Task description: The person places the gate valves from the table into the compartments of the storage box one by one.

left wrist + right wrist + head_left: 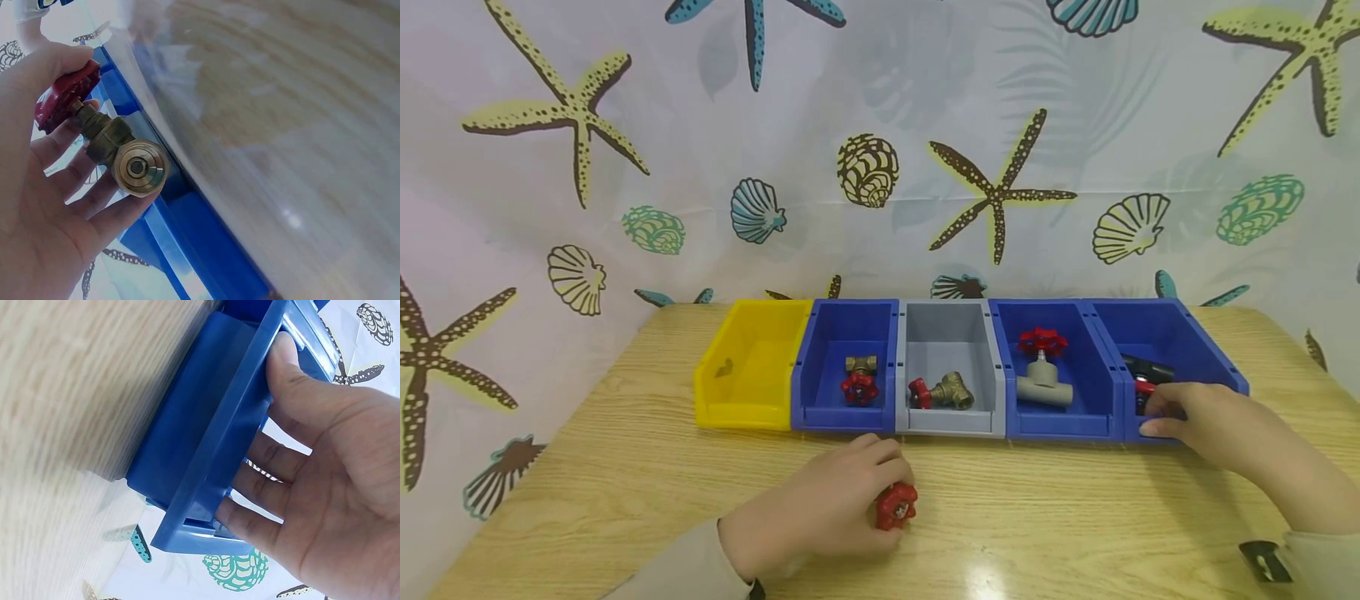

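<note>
A brass valve (pixel 109 134) with a red handwheel (pixel 896 506) is held in my left hand (pixel 842 500), low over the table in front of the bins. In the left wrist view the thumb lies on the handwheel and the fingers support the brass body. My right hand (pixel 1206 417) reaches over the front of the rightmost blue bin (pixel 187 425), thumb apart from the fingers. By its fingertips in that bin are a black pipe piece (pixel 1148 369) and a red part (pixel 1144 387). The bin wall hides the fingertips in the right wrist view.
Left of that bin, a blue bin (pixel 1060 427) holds a grey tee valve (pixel 1043 385). The grey bin (pixel 951 423) and another blue bin (pixel 842 419) each hold a brass valve with a red wheel. A yellow bin (pixel 741 415) ends the row on the wooden table (pixel 647 475).
</note>
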